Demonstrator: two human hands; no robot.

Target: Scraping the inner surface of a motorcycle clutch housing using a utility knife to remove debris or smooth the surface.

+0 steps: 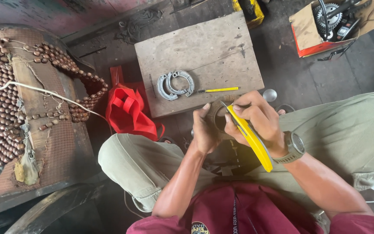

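Left hand [205, 130] curled tight around round brownish part [216, 113]; right hand [256, 119] clenched on yellow utility knife [251, 138], blade tip touching part. Brake shoes [176, 85] on wooden board [204, 47] beyond.

- A small repair workshop for motorbikes or similar machines, worked at floor level.
- The dark, grimy concrete floor [291, 73] is stained with oil.
- A pair of metal brake shoes [176, 85] lies on a worn wooden board [213, 47] serving as a desk.
- An open cardboard box [325, 26] holds a sprocket [329, 16] and other greasy parts.
- A seat with a torn wooden-bead cover [5, 99] stands at the left.
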